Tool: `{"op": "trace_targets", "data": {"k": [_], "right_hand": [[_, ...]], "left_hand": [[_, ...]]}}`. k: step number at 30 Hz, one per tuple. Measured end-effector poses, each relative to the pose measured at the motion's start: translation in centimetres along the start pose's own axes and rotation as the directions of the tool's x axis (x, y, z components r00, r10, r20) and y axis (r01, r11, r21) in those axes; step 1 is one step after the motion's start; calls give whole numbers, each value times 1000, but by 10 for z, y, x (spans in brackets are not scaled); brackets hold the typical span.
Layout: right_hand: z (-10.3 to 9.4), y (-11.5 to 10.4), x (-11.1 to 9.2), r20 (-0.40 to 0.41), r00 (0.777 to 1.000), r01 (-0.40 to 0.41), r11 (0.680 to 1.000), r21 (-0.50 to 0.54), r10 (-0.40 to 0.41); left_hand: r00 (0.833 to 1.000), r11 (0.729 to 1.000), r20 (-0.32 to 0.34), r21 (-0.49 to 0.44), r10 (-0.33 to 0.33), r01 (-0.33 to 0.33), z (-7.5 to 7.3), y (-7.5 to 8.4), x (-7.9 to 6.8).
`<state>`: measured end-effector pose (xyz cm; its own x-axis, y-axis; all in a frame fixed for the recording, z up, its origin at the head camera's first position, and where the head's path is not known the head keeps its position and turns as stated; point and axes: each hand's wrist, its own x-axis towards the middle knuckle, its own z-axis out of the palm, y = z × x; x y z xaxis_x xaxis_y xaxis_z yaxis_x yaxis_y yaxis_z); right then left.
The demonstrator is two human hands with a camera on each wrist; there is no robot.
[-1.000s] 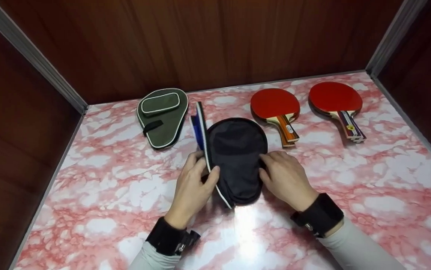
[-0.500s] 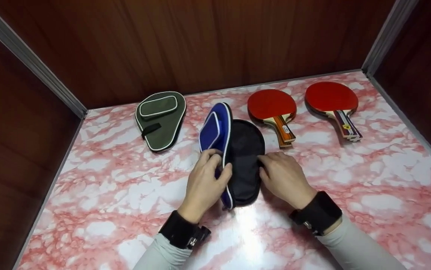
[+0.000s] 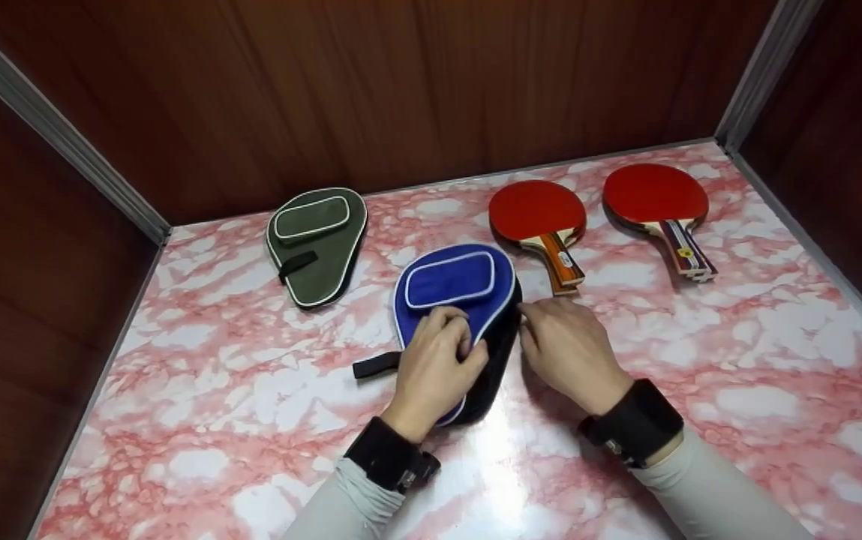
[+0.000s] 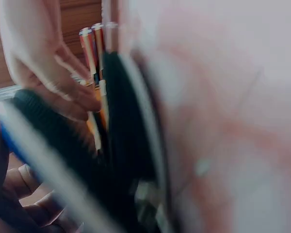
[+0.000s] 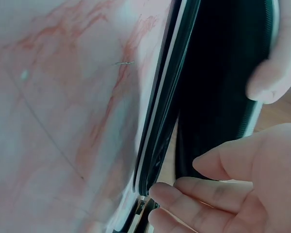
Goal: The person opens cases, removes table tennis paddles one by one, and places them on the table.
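Observation:
A blue paddle case with white piping and a front pocket lies in the middle of the table, partly unzipped. My left hand grips the edge of its blue upper flap, thumb on the inner side and fingers outside. The flap tilts over the black lower half, leaving a gap along the right side. My right hand is at that right edge; in the right wrist view its fingertips touch the lower rim, thumb apart from them. A black strap sticks out leftward.
A green paddle case lies at the back left. Two stacks of red table tennis paddles, one with orange handles and one with striped handles, lie at the back right. Wooden panels enclose the marbled table.
My left hand has swung the upright flap rightward and down over the lower half, so the blue front now faces up. My right hand stays at the right edge.

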<state>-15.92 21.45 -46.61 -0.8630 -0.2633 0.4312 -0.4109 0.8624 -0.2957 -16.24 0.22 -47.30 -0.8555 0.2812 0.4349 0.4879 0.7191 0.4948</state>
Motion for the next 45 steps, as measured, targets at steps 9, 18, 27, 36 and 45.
{"op": "trace_targets", "data": {"k": [9, 18, 27, 36, 45], "right_hand": [[0, -1, 1, 23, 1000, -18, 1000, -5, 18], [-1, -1, -1, 4, 1000, -23, 1000, -11, 23], [-1, -2, -2, 6, 1000, -23, 1000, -14, 23], [-2, -3, -2, 15, 999, -28, 1000, 0, 28], [-1, -3, -1, 3, 1000, -15, 1000, 4, 15]], "left_hand": [[996, 999, 92, 48, 8, -13, 4, -1, -1], [989, 997, 145, 62, 31, -40, 4, -3, -6], [944, 978, 308, 129, 116, -162, -11, -2, -18], [833, 944, 500, 85, 236, -318, -51, -13, -46], [840, 914, 473, 152, 266, -376, -56, -18, -69]]}}
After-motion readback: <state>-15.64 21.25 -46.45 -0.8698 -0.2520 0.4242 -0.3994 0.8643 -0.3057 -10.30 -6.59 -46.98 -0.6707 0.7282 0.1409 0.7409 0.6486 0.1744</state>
